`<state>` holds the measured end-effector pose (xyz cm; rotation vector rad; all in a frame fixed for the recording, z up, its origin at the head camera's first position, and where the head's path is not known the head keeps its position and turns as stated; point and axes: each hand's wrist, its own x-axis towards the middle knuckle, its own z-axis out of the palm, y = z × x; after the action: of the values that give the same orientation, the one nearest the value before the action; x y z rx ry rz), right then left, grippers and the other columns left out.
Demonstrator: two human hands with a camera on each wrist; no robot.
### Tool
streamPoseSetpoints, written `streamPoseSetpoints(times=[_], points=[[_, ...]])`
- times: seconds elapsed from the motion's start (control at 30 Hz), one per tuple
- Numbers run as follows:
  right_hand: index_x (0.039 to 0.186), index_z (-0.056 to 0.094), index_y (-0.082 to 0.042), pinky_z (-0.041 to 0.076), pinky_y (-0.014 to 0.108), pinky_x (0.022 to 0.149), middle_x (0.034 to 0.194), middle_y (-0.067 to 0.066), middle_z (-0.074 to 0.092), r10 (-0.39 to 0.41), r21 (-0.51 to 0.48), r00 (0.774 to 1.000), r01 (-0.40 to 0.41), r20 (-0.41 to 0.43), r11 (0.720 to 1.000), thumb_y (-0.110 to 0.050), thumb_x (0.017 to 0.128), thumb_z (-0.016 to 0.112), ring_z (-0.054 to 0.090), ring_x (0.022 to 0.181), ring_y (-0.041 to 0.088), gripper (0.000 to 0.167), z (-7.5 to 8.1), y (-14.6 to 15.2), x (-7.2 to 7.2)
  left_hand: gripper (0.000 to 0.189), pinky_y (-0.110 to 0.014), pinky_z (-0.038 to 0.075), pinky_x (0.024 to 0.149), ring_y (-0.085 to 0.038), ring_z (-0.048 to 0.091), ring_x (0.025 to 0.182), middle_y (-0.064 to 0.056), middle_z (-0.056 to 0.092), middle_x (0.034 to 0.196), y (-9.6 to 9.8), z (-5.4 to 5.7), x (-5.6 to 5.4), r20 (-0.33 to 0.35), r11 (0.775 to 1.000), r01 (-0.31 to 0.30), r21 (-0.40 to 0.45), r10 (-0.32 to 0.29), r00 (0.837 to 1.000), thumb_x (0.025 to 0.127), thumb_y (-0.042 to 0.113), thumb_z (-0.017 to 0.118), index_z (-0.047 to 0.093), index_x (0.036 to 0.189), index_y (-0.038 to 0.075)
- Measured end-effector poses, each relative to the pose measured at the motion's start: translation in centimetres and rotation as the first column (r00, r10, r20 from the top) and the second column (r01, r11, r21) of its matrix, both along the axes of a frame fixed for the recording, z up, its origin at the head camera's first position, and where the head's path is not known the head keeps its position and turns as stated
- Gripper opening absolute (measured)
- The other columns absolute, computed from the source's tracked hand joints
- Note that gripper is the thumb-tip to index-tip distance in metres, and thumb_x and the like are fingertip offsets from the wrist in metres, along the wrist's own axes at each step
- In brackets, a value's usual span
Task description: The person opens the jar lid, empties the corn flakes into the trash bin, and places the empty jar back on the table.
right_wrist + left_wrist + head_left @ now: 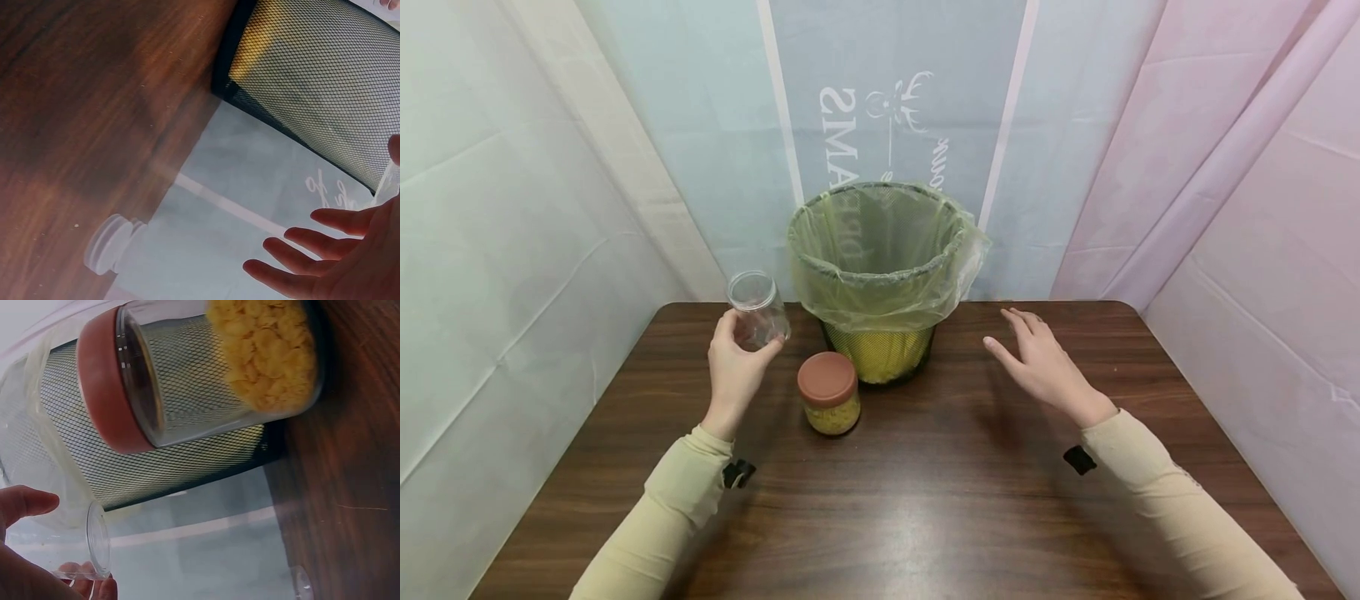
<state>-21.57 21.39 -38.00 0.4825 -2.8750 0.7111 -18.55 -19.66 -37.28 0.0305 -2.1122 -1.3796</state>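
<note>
My left hand (735, 371) grips a clear jar (762, 318) between thumb and fingers, at the left of the bin. The jar has no lid on its mouth, looks empty and is raised off the table, mouth upward. Near that hand stands a storage jar (830, 408) with a brown lid, partly filled with cornflakes (272, 356). Behind it is a black mesh bin (880, 329) lined with a translucent plastic bag (880, 292); yellow shows through its lower mesh. My right hand (1037, 362) hovers right of the bin, fingers spread and holding nothing.
The brown wooden table (895, 517) meets a grey-blue printed curtain (895, 83) at the back. White curtains hang at both sides. A pale ridged piece (112, 244) appears at the table's back edge in the right wrist view.
</note>
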Motion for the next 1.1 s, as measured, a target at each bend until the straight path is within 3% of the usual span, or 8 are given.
streamPoseSetpoints(times=[0.13,0.33,0.67,1.1], points=[[0.146,0.029,-0.002,0.028,0.061,0.105,0.148,0.025,0.029,-0.001,0.004,1.0,0.001,-0.01,1.0,-0.055,0.095,0.042,0.023,0.138,0.042,0.074,-0.5,0.2,0.2,0.043,-0.042,0.043,0.084,-0.025,0.054,0.093,-0.014,0.055,0.101,-0.3,-0.5,0.1,0.025,1.0,-0.007,-0.017,0.008,1.0,0.069,0.003,0.076,0.056,0.107,-0.001],[0.147,0.028,-0.003,0.031,0.065,0.1,0.149,0.024,0.028,-0.014,0.011,1.0,0.013,0.027,1.0,-0.056,0.095,0.04,0.025,0.137,0.044,0.075,-1.2,0.5,0.6,0.044,-0.038,0.041,0.083,-0.026,0.054,0.094,-0.014,0.055,0.102,-0.6,-1.4,0.1,0.066,0.999,-0.023,-0.03,0.025,0.997,0.069,0.004,0.076,0.056,0.107,0.001],[0.146,0.029,-0.002,0.031,0.066,0.099,0.148,0.026,0.03,-0.021,0.026,1.0,0.021,0.02,0.999,-0.055,0.096,0.041,0.029,0.132,0.049,0.074,-2.2,0.7,0.5,0.046,-0.041,0.044,0.085,-0.031,0.057,0.099,-0.016,0.057,0.107,-1.2,-2.3,-0.4,0.083,0.999,-0.043,-0.017,0.044,0.996,0.068,0.003,0.077,0.056,0.109,0.0],[0.144,0.031,0.002,0.029,0.062,0.104,0.147,0.028,0.031,-0.023,0.016,1.0,0.023,0.007,1.0,-0.053,0.096,0.042,0.03,0.133,0.048,0.075,-3.0,1.1,0.4,0.055,-0.029,0.041,0.075,-0.029,0.059,0.094,-0.018,0.062,0.107,-2.9,-3.4,-1.7,0.164,0.996,-0.085,-0.035,0.089,0.982,0.069,0.001,0.077,0.057,0.12,0.006]])
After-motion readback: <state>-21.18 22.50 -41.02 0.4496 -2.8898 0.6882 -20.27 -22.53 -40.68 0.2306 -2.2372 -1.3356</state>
